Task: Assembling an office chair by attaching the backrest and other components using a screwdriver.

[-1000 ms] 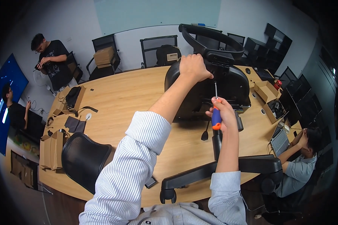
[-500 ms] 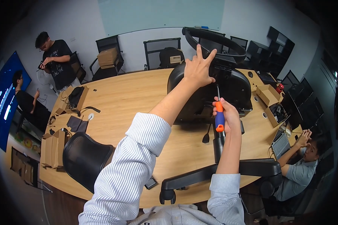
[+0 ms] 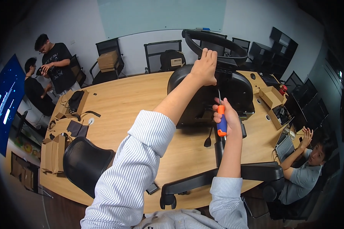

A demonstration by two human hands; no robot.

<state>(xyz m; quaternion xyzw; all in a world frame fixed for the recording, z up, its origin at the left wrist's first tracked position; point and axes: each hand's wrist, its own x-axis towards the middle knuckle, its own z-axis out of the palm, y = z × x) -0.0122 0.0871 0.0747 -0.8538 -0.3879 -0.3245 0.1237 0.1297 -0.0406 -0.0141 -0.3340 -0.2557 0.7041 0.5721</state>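
Observation:
An overturned black office chair (image 3: 187, 110) lies on the table, its underside facing me and its starfoot base (image 3: 197, 180) toward me. My left hand (image 3: 205, 68) is closed over the chair's frame by the looped armrest (image 3: 233, 58), fingers together; the exact part under its palm is hidden. In my right hand (image 3: 231, 116) is a screwdriver (image 3: 221, 123) with an orange and blue handle. Its metal shaft points up at the chair's underside, just below my left hand. Whether the tip sits in a screw is too small to tell. A black lever (image 3: 207, 142) hangs beside the chair's post.
On the wooden table (image 3: 137, 99) stand open cardboard boxes at left (image 3: 53, 152) and right (image 3: 272, 97). A black mesh chair back (image 3: 86, 162) rises at the near left. One person (image 3: 304, 168) sits at right by a laptop (image 3: 284, 148); two others (image 3: 59, 63) are at far left.
My left hand's spread fingers have come together on the chair frame. The right hand still holds the screwdriver, its fingers slightly shifted. At far left, one person has moved closer to the other.

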